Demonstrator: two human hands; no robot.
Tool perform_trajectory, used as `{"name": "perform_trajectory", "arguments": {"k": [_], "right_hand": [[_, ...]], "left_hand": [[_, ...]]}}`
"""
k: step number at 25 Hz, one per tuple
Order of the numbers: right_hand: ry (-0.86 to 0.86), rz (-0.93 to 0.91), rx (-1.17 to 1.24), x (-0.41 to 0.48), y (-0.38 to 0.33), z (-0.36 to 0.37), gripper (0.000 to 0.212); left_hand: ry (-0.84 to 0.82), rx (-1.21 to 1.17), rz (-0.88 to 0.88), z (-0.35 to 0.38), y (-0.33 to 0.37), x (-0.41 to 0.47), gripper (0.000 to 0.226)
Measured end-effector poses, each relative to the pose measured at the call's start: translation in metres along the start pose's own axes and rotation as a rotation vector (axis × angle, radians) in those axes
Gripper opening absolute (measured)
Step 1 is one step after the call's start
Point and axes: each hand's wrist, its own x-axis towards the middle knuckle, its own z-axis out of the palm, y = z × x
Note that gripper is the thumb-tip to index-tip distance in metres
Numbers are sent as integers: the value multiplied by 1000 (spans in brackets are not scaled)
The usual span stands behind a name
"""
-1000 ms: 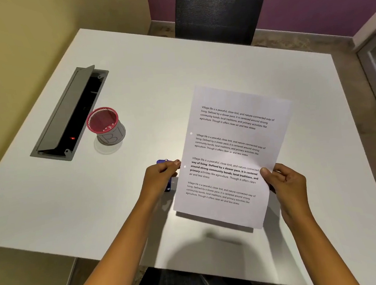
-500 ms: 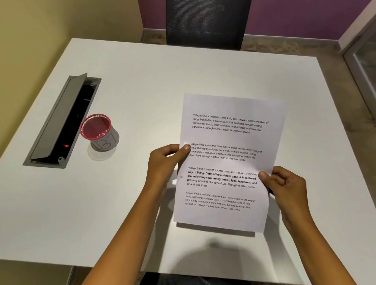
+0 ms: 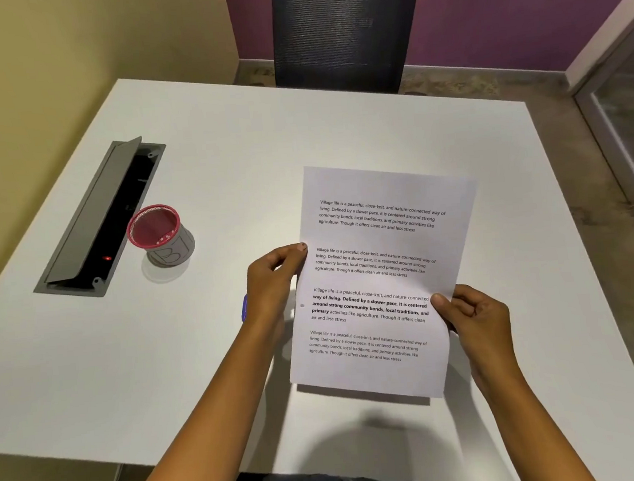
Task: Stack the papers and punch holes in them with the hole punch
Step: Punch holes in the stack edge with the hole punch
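Observation:
I hold a stack of white printed papers (image 3: 382, 273) tilted above the white table (image 3: 225, 152). My left hand (image 3: 273, 285) pinches the stack's left edge, thumb on top near the middle. My right hand (image 3: 473, 319) grips the right edge lower down. One punched hole shows near the left edge, just below my left hand. The blue hole punch (image 3: 244, 308) lies on the table under my left wrist; only a thin strip of it shows.
A pink-rimmed mesh cup (image 3: 159, 235) stands left of the papers. Beside it is an open grey cable hatch (image 3: 97, 219) set into the table. A black chair back (image 3: 344, 29) stands at the far edge.
My left hand left the hole punch and took hold of the papers' left edge, then slid a little higher. The right hand keeps its grip.

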Motion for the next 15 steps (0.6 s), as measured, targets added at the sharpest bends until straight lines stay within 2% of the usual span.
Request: {"name": "perform_trajectory", "arguments": {"k": [3,7,10,15], "right_hand": [[5,6,19,6,0,-3,12],[20,22,-2,17,1,-12,12],[47,36,-44,29,3,-19,12],[148,68,-108,57,2,-34,8]], "left_hand": [[23,25,-31,3,-6,1,14],[29,203,-17,5,-17,4,18],[58,368,0,14,-19,8,16],[33,467,-18,46,-16,25,8]]}}
